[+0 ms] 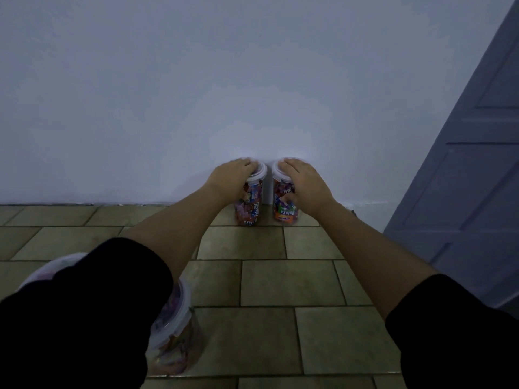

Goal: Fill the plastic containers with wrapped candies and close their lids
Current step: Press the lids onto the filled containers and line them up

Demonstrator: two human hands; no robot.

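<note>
Two clear plastic containers full of colourful wrapped candies stand side by side on the tiled floor against the white wall, both with white lids on. My left hand lies over the lid of the left container and wraps down its side. My right hand covers the lid of the right container, with the thumb curled against its side. A third, larger candy-filled container with its lid on stands at the lower left, partly hidden behind my black left sleeve.
The white wall rises directly behind the two containers. A grey-blue panelled door slants along the right side. Beige floor tiles stretch between my arms.
</note>
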